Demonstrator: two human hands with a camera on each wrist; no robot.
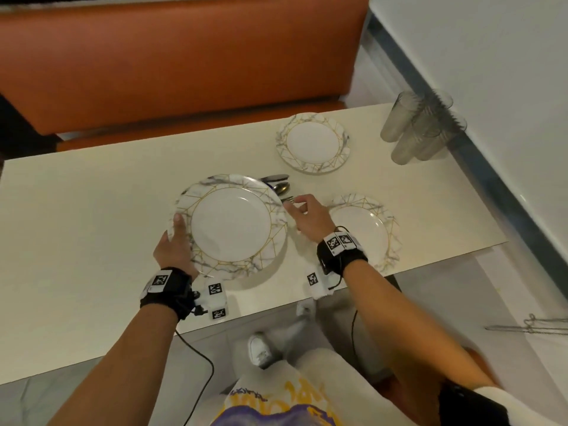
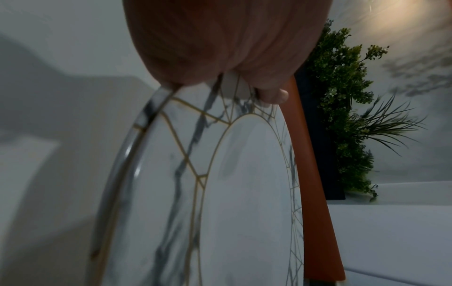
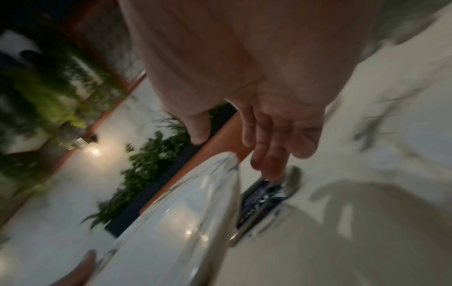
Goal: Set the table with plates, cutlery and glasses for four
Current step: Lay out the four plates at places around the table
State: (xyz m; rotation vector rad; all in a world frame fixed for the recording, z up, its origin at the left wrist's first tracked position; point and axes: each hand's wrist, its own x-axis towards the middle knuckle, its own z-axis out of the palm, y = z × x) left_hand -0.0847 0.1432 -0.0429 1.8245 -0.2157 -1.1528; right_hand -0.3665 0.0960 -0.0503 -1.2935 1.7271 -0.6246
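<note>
My left hand (image 1: 176, 238) grips the left rim of a large marble-and-gold plate (image 1: 233, 224), thumb on top; it looks raised off the cream table (image 1: 92, 210). The left wrist view shows the plate (image 2: 220, 193) close up under my thumb (image 2: 274, 96). My right hand (image 1: 302, 210) hovers open by the plate's right rim, fingers (image 3: 269, 145) stretched toward the cutlery (image 1: 276, 182), which lies partly hidden behind the plate (image 3: 183, 212). I cannot tell whether the fingertips touch the cutlery (image 3: 264, 197). Another plate (image 1: 313, 142) lies at the far side, a third (image 1: 362, 229) near the front right edge.
Several clear glasses (image 1: 421, 127) stand clustered at the table's far right corner against the wall. An orange bench (image 1: 184, 63) runs along the far side. The table's front edge is close to my wrists. Green plants (image 2: 342, 96) stand beyond the bench.
</note>
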